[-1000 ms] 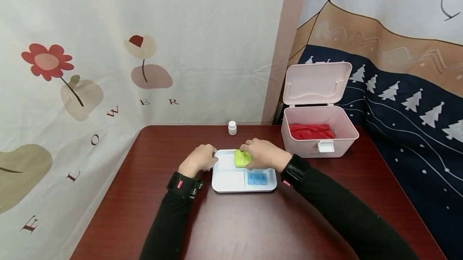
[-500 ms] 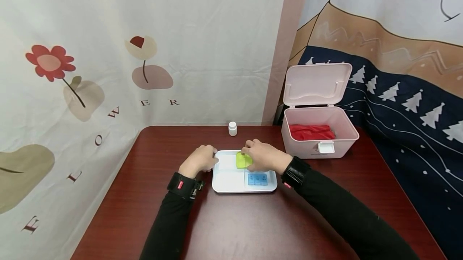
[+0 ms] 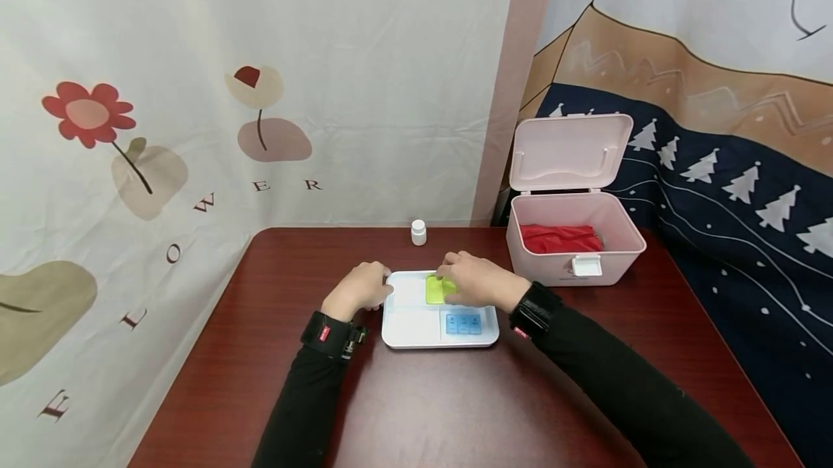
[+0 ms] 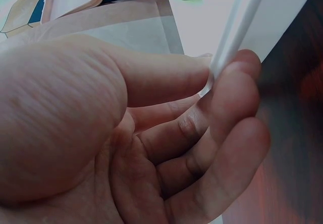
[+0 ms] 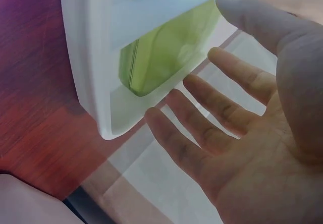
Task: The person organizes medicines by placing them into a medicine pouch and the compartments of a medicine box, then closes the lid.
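Note:
A white divided tray lies on the table in the head view. My left hand pinches its left rim, and the left wrist view shows the thumb and curled fingers on that edge. In the tray's back compartment rests a small lime-green case, partly covered by my right hand. In the right wrist view, the right thumb touches a corner of the green case. The other right fingers stretch out, spread, along the tray's far side. A blue three-part pill box sits in the front right compartment.
A white bottle stands upright at the table's back edge. To the right is a pink box with its lid raised and red cloth inside. Curtains hang behind the dark red table.
The right hand and the green case have shifted slightly to the right within the tray, and the case looks flatter. The left hand and the tray stay in place.

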`<state>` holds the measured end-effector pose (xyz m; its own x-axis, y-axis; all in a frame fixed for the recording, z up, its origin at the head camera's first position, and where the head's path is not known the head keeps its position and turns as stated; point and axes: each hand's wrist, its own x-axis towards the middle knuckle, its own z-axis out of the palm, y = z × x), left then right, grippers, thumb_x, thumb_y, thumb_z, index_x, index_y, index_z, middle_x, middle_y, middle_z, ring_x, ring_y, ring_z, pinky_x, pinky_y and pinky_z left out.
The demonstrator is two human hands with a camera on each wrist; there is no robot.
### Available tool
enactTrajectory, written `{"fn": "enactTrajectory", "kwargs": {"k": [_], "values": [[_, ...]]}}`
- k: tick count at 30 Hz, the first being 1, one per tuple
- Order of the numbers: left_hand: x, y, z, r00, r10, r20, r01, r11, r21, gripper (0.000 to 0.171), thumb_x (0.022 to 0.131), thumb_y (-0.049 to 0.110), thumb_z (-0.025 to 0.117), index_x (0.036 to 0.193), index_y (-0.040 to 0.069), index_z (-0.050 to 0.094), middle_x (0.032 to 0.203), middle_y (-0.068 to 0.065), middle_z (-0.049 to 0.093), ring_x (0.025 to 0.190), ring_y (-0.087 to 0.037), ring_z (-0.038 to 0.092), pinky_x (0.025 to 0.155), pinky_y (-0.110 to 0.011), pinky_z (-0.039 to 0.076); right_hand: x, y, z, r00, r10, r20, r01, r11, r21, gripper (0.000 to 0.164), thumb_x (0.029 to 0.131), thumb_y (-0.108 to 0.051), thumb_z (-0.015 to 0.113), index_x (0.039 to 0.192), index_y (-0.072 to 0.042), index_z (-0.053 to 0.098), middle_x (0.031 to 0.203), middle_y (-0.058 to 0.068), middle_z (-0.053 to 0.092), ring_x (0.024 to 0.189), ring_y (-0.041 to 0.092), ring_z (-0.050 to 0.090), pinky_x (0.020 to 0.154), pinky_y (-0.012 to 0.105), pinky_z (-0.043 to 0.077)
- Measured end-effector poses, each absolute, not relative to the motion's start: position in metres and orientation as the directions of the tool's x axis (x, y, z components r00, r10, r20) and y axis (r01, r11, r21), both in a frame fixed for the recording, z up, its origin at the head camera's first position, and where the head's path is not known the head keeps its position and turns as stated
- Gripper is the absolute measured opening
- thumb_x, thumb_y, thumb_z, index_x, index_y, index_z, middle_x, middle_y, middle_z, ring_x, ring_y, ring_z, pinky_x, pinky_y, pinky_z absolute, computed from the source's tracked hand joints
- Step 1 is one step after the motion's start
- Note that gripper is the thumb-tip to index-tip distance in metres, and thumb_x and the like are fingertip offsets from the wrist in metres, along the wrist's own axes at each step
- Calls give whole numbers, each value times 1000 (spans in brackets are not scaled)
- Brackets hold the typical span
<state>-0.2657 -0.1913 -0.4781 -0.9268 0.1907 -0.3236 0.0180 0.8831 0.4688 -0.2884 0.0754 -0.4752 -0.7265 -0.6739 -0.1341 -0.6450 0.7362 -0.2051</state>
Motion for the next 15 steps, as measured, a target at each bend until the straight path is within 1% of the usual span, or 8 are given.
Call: {"fn": "enactTrajectory", "kwargs": {"k": [4,10,12,15], "values": [[-265,-191,-478,-928,191,-320,21,884,467,53,108,17,63,157,-1,57,67,-8,70,58,-18,66,56,-28,47,-290,82,-471,-771,-631,-91,-596,764,-249,39,103,-31,76,138,-15,76,134,9,71,119,26,68,98,48,63],[-265,-190,-477,-930,185,-319,14,882,470,52,109,18,64,157,-1,57,68,-8,69,58,-19,65,56,-28,48,-291,94,-462,-827,-562,16,-547,797,-258,28,103,-26,74,126,-11,80,120,8,77,105,25,74,87,48,64],[-265,-190,-477,-929,184,-320,14,884,468,52,109,18,64,157,0,57,68,-8,69,58,-18,65,56,-28,48,-289,99,-458,-844,-536,25,-523,811,-262,27,103,-26,74,123,-11,80,116,7,78,103,25,74,85,48,63],[-264,-191,-477,-929,184,-322,14,885,466,52,109,18,65,158,0,57,70,-8,69,59,-18,65,57,-28,48,-287,104,-454,-867,-497,10,-481,833,-275,29,103,-27,73,124,-9,80,113,9,80,101,26,73,86,49,62]]}}
